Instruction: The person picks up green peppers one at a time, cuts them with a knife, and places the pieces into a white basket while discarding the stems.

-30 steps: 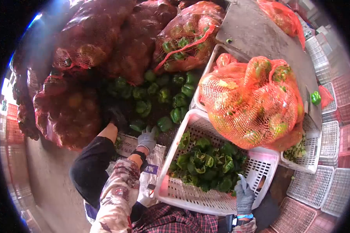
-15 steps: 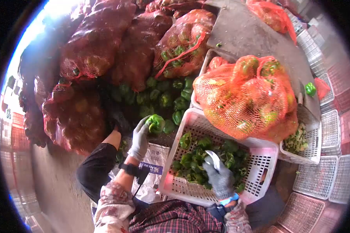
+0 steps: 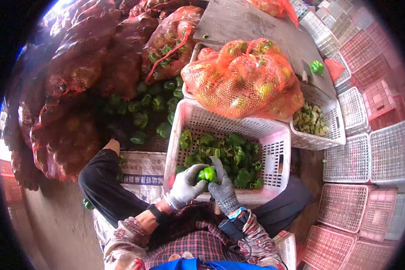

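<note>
My left hand (image 3: 187, 184), in a pale glove, is wrapped round a green pepper (image 3: 207, 174) at the near edge of a white crate (image 3: 274, 189). Against the pepper's right side is my right hand (image 3: 224, 193), in a grey glove, closed on a knife with a curved blade (image 3: 217, 167). The blade points up beside the pepper. Behind both hands, green peppers and cut pieces (image 3: 231, 150) lie in the crate.
An orange net bag (image 3: 243, 81) of peppers rests behind the crate. Red net sacks (image 3: 76, 58) and loose peppers (image 3: 141, 105) are at the left. A crate of trimmings (image 3: 310, 119) and stacked crates (image 3: 346, 207) stand at the right.
My left hand has brought the green pepper from the loose pile to the crate's near edge. My right hand has moved with the knife out of the crate's middle to the pepper. The view has shifted.
</note>
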A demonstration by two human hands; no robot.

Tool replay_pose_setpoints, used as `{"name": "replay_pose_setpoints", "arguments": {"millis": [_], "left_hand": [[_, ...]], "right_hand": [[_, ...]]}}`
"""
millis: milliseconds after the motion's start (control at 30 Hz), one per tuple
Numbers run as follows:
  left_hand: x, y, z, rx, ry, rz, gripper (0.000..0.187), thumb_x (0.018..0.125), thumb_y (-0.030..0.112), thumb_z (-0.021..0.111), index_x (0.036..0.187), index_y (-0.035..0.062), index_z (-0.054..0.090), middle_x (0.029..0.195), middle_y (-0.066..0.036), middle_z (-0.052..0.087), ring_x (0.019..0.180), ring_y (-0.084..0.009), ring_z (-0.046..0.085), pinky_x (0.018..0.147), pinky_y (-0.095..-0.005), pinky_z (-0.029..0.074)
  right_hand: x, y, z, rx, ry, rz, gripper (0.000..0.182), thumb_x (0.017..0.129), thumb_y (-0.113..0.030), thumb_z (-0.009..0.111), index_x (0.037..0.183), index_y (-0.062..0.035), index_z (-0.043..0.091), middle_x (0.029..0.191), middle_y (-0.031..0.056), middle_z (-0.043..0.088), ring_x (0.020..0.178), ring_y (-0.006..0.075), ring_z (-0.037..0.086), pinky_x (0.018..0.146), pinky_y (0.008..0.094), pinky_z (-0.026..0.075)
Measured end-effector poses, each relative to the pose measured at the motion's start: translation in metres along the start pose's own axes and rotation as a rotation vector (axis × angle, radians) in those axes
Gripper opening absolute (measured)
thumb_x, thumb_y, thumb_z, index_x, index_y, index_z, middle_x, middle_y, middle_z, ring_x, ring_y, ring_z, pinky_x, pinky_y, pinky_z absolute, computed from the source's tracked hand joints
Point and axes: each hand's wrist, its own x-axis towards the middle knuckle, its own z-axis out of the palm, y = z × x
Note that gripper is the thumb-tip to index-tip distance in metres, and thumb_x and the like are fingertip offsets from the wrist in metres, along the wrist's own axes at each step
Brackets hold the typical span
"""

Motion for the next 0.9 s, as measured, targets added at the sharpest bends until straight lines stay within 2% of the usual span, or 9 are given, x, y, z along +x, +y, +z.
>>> {"name": "replay_pose_setpoints", "arguments": {"millis": [267,400,533,600,667,700,733,800,900], "left_hand": [[0.011,-0.012,0.020,-0.396,0.040,-0.168,0.020,0.088,0.011,0.054,0.104,-0.0014,0.058,0.082,-0.002,0.062,0.069,-0.0059,0.055,0.061,-0.0214,0.048],[0.014,-0.008,0.024,-0.699,0.133,-0.267,0.022,0.093,0.026,0.054,0.100,0.0059,0.059,0.073,0.002,0.059,0.054,-0.0053,0.052,0.048,-0.0191,0.043],[0.026,-0.058,0.017,-1.286,-0.148,-0.326,0.025,0.092,0.032,0.055,0.100,0.0085,0.055,0.067,0.003,0.052,0.050,-0.0077,0.047,0.045,-0.0221,0.041],[0.037,-0.058,0.023,-1.064,0.124,-0.575,0.033,0.092,0.033,0.054,0.114,0.0083,0.052,0.085,-0.003,0.058,0.068,-0.0140,0.057,0.060,-0.0261,0.049],[0.030,-0.043,0.024,-0.683,0.147,-0.209,0.045,0.093,0.034,0.053,0.128,0.0071,0.045,0.104,-0.008,0.057,0.092,-0.0194,0.058,0.080,-0.0279,0.048],[0.033,-0.052,0.019,-0.472,0.099,-0.140,0.050,0.093,0.036,0.052,0.131,0.0043,0.044,0.118,-0.011,0.053,0.110,-0.0185,0.051,0.092,-0.0272,0.041],[0.035,-0.043,0.006,0.033,0.155,0.131,0.048,0.093,0.038,0.053,0.122,0.0005,0.052,0.114,-0.009,0.056,0.104,-0.0138,0.052,0.087,-0.0266,0.043],[0.030,-0.017,-0.011,-0.260,-0.150,-0.194,0.040,0.092,0.028,0.057,0.121,0.0003,0.052,0.113,-0.004,0.057,0.103,-0.0119,0.052,0.091,-0.0265,0.043],[0.020,-0.025,0.005,-0.387,-0.336,-0.244,0.043,0.086,0.017,0.067,0.121,-0.0007,0.051,0.107,-0.002,0.060,0.096,-0.0103,0.054,0.085,-0.0265,0.045]], "right_hand": [[-0.013,0.037,0.000,0.320,0.116,0.249,0.021,0.085,-0.013,0.055,0.104,-0.0026,0.057,0.075,0.0020,0.059,0.057,0.0108,0.054,0.049,0.0246,0.045],[-0.020,0.052,-0.003,0.443,0.050,0.208,0.042,0.090,-0.043,0.051,0.105,-0.0041,0.055,0.070,0.0034,0.059,0.047,0.0140,0.052,0.041,0.0272,0.043],[-0.013,0.042,-0.011,0.858,-0.043,0.288,0.038,0.089,-0.039,0.057,0.104,-0.0042,0.057,0.078,0.0038,0.062,0.061,0.0130,0.059,0.053,0.0270,0.050],[-0.005,0.038,-0.014,0.700,0.010,0.230,0.039,0.089,-0.036,0.059,0.109,-0.0037,0.055,0.086,0.0029,0.062,0.070,0.0126,0.059,0.058,0.0263,0.050],[-0.002,0.023,-0.024,0.246,0.099,0.410,0.038,0.088,-0.028,0.062,0.116,-0.0033,0.053,0.092,0.0036,0.062,0.078,0.0132,0.060,0.064,0.0271,0.051],[0.003,0.019,-0.024,0.107,0.070,0.208,0.040,0.088,-0.020,0.062,0.123,-0.0038,0.050,0.102,0.0054,0.060,0.088,0.0137,0.057,0.075,0.0278,0.048],[0.008,0.015,-0.024,-0.031,0.068,0.006,0.046,0.087,-0.011,0.062,0.129,-0.0043,0.047,0.112,0.0072,0.059,0.099,0.0141,0.055,0.087,0.0285,0.045],[0.008,0.021,-0.030,0.067,0.016,-0.045,0.047,0.086,-0.007,0.062,0.130,-0.0057,0.047,0.114,0.0063,0.058,0.099,0.0129,0.054,0.090,0.0276,0.043],[0.005,-0.008,-0.034,-0.113,-0.092,-0.180,0.049,0.085,-0.005,0.061,0.132,-0.0085,0.046,0.118,0.0053,0.057,0.102,0.0120,0.052,0.091,0.0270,0.042]]}}
